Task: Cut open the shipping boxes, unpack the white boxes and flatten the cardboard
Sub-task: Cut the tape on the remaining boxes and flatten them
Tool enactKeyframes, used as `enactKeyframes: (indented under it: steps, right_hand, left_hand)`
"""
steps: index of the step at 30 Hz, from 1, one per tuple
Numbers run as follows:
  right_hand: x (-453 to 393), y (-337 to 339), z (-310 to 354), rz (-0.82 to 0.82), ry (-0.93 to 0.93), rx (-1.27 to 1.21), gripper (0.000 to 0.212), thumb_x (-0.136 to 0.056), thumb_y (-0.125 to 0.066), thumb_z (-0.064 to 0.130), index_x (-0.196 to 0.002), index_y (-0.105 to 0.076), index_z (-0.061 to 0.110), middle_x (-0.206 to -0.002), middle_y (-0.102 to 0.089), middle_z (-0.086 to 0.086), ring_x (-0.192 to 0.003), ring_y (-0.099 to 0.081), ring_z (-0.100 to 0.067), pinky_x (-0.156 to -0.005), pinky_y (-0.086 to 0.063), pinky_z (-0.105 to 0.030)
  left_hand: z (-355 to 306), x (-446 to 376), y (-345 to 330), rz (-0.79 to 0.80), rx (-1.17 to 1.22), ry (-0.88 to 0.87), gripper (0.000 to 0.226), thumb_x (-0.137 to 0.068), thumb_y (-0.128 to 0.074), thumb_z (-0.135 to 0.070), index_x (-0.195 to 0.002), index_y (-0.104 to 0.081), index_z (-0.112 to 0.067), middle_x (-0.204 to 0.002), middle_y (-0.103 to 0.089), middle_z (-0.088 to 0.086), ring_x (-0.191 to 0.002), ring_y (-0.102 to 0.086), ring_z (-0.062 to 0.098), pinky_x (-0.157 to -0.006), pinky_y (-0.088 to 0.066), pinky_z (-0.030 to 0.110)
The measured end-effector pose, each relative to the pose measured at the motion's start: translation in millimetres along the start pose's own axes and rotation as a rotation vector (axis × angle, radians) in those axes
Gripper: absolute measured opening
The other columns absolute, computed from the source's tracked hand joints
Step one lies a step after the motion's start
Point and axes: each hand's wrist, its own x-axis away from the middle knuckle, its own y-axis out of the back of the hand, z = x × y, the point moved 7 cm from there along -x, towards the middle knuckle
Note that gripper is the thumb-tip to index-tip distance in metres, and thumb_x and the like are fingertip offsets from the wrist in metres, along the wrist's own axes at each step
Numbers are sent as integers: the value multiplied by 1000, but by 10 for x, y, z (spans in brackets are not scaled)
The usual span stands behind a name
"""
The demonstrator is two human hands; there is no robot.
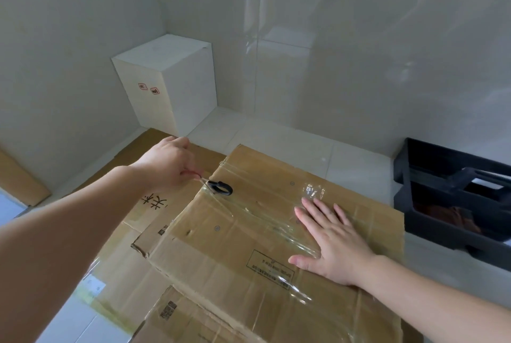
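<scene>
A brown shipping box (pixel 221 246) sealed with clear tape lies in front of me, its top facing up. My right hand (pixel 329 240) presses flat on that top, fingers straight and spread. At the box's far left corner, my left hand (pixel 168 163) pinches a small thin tool (pixel 218 187) with a black loop at its end; the loop lies on the taped edge. A stack of white boxes (pixel 171 80) stands in the far corner against the wall.
Flattened brown cardboard (pixel 132 254) covers the floor to the left and under the box. A black plastic crate (pixel 453 199) sits at the right. Another cardboard piece (pixel 22 176) leans on the left wall. White floor tiles (pixel 276 135) show beyond the box.
</scene>
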Motion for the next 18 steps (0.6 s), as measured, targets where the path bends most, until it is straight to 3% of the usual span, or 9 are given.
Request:
enactKeyframes:
  steps: [7,9,12,15,18]
  right_hand:
    - [-130,221,111,-85,-65,6,106,-66,-8,93,-147,-23,26,-155,-16,1,-142,-8,-21,-115,-8,-51]
    - [-161,198,168,-90,-78,12,103,-67,-3,91,-148,-14,29,-152,-15,0,-139,-7,-24,-113,-8,-55]
    - [-153,85,164,-18,-71,14,98,-67,2,91,-150,5,38,-155,-2,0,-140,6,-23,-113,4,-58]
    - [-137,59,124,13,-81,-3,99,-66,1,91,-149,7,40,-157,2,0,-141,10,-22,-113,8,-57]
    - [-144,88,137,24,-77,0,99,-66,-2,91,-150,5,39,-156,2,1,-141,8,-22,-113,5,-59]
  left_hand:
    - [-84,-73,24,9,-57,10,14,-82,-65,-48,-90,-74,-40,-91,-61,-12,-95,-49,18,-91,-38,33]
    - [-61,-54,13,18,-70,27,15,-84,-64,-47,-94,-73,-40,-95,-61,-12,-101,-48,18,-93,-37,34]
    - [-99,-38,28,1,-58,-5,15,-84,-66,-43,-96,-74,-38,-93,-62,-14,-101,-47,16,-95,-35,31]
    - [-37,9,114,4,-119,9,15,-86,-64,-43,-97,-73,-40,-92,-60,-16,-97,-44,13,-93,-34,28]
    - [279,163,255,35,-215,137,13,-87,-60,-45,-98,-69,-48,-97,-56,-19,-103,-43,12,-95,-34,28]
